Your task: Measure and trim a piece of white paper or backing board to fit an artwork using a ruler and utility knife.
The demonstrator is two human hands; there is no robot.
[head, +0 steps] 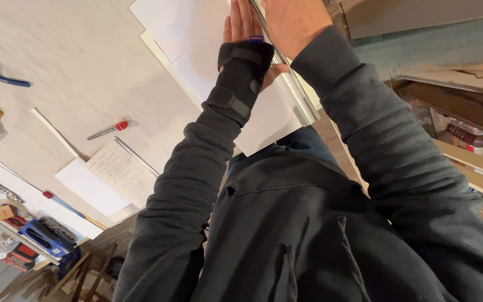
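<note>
While both hands (269, 28) press paper sheet (264, 120), metal rail (289, 84) adj.

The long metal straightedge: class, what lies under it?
The long metal straightedge lies on large white paper sheets spread on the pale wooden tabletop. The left hand, in a black wrist brace, and the right hand cover its upper part.

Both arms reach forward in dark sleeves. The left hand (241, 25) lies flat with fingers straight and together, its wrist wrapped in a black brace. The right hand (293, 21) lies just beside it, back up, fingers out of frame.
</note>
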